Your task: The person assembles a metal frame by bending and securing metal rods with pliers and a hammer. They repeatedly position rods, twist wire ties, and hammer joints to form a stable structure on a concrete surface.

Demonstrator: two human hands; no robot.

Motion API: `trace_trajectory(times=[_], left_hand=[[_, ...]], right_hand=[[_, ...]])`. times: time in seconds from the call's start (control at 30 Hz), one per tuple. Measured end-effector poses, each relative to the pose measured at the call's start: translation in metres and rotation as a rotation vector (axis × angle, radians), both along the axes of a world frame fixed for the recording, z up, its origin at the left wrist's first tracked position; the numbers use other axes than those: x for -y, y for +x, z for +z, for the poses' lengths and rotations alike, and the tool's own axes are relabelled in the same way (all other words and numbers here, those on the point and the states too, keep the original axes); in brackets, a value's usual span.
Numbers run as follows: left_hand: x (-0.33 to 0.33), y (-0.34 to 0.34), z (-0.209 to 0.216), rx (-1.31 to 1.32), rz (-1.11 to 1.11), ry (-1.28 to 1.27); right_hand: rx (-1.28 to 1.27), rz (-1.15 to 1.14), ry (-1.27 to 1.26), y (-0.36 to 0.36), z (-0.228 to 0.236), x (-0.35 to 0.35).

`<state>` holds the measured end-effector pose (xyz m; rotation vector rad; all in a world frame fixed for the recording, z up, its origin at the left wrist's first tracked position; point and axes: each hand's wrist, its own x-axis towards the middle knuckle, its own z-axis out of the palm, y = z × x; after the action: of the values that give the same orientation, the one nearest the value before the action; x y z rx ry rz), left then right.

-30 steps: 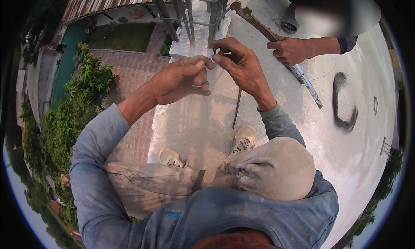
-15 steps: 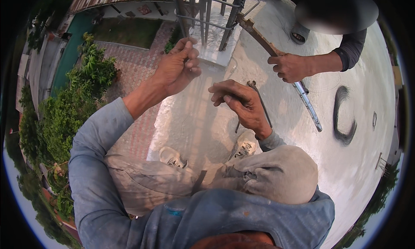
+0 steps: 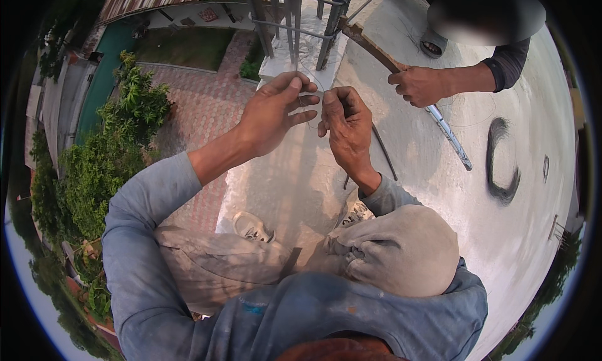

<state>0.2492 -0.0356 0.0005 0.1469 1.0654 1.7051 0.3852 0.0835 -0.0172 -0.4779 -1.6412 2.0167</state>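
Observation:
My left hand (image 3: pixel 276 113) is raised in front of the steel rebar cage (image 3: pixel 291 29), thumb and forefinger pinched together and the other fingers loosely extended. Between my hands runs a thin wire (image 3: pixel 320 80), curving in a fine loop near the foot of the cage. My right hand (image 3: pixel 348 126) pinches this wire between thumb and fingertips, close beside the left fingers. Behind the right wrist, a dark metal tool with two slim handles (image 3: pixel 384 153) lies on the concrete, its other end hidden by my hand.
At right, another person's hand (image 3: pixel 417 85) grips a wooden strip (image 3: pixel 373 51) by a silvery metal bar (image 3: pixel 450 138). A bundle of dark wire (image 3: pixel 495 167) lies on the concrete slab (image 3: pixel 533 110). Past the slab's left edge, a paved yard (image 3: pixel 194 101) and tree (image 3: pixel 106 148) lie below.
My right hand has risen toward the left one, its fingers closing from a loose curl into a pinch. My left hand has shifted slightly down and right. The wire now shows between them.

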Motion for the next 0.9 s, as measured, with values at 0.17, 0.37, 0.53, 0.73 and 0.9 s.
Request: trace_trajectory(times=[0.17,0.37,0.53,0.73,0.9], left_hand=[[-0.001,0.008,-0.003,0.017,-0.021,0.043],[0.003,0.016,-0.006,-0.027,-0.002,-0.057],[0.006,0.018,-0.008,-0.170,0.010,-0.153],[0.008,0.001,0.000,-0.292,-0.171,-0.221],[0.012,0.005,0.013,-0.305,-0.531,-0.331]], right_hand=[[-0.010,-0.018,-0.201,-0.005,-0.002,0.005],[0.018,-0.002,-0.230,-0.003,-0.002,0.006],[0.246,0.067,0.282,-0.001,-0.007,0.004],[-0.019,-0.113,1.098,0.003,0.000,-0.020],[0.069,0.350,1.504,0.000,0.003,-0.046]])
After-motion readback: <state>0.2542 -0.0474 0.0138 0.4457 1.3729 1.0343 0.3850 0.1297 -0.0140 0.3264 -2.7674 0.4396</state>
